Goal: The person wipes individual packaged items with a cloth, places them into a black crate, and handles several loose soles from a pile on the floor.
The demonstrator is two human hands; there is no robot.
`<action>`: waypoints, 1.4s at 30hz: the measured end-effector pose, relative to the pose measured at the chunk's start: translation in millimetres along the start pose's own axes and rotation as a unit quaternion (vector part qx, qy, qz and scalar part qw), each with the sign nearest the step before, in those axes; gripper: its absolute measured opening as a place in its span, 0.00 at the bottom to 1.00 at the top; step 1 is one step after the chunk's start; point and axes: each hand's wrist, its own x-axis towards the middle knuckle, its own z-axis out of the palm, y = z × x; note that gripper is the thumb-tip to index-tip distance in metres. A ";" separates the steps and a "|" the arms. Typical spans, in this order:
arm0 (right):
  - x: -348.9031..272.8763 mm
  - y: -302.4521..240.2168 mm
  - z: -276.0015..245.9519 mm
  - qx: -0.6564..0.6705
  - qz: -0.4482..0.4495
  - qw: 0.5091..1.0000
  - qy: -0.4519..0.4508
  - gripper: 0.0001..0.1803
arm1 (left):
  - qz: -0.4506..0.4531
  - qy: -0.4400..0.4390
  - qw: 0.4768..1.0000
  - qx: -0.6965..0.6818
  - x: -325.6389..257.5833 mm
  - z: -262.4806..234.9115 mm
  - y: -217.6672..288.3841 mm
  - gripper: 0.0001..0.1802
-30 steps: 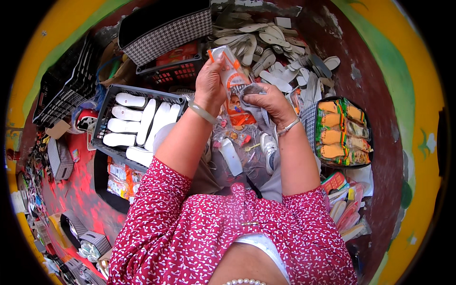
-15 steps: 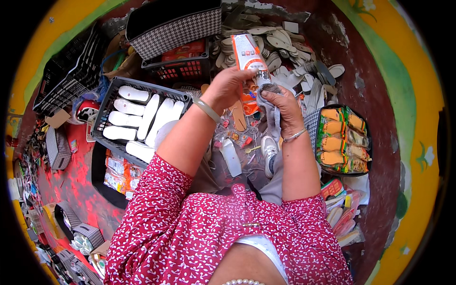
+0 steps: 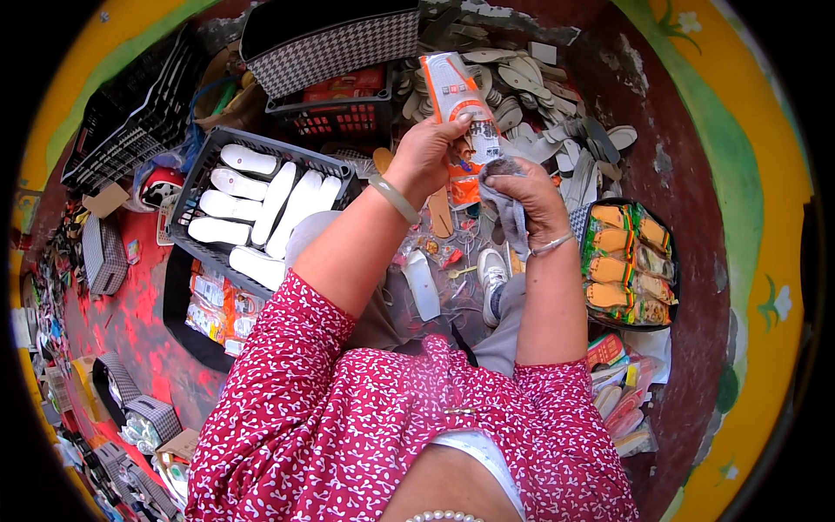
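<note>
A long orange-and-white printed package (image 3: 448, 84) is gripped by my left hand (image 3: 428, 150), its thumb lying across the front. What is inside the package I cannot make out. My right hand (image 3: 535, 198) is closed on a grey cloth (image 3: 509, 213), bunched at the fingers and hanging down, beside the package's lower right edge. Whether the cloth touches the package I cannot tell. Below my hands, a pale insole (image 3: 422, 285) lies on the floor between my feet, and a tan insole (image 3: 441, 214) lies just beyond it.
To the left stands a dark crate (image 3: 198, 187) of white insoles, with a black box (image 3: 177, 300) of orange packages nearer me. Grey insoles (image 3: 522, 74) lie piled at the back. A bin (image 3: 671, 261) of wrapped yellow insoles is at right. My shoe (image 3: 492, 274) rests amid scraps.
The cloth and my right hand have come down and away from the package, uncovering more of its lower part. My left hand still grips the package, now turned to show more of its front.
</note>
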 end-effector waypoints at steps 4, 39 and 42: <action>-0.8 0.4 -2.6 -0.023 -0.013 1.000 0.003 0.15 | 0.029 0.050 0.997 -0.048 -3.5 14.0 2.4 0.12; 25.1 22.7 -6.6 0.375 -0.123 0.918 0.037 0.20 | 0.253 0.053 0.951 -0.171 6.1 5.9 19.4 0.13; 23.4 28.5 3.8 0.386 -0.140 0.912 -0.014 0.19 | 0.238 0.027 0.954 -0.182 9.4 9.9 5.7 0.12</action>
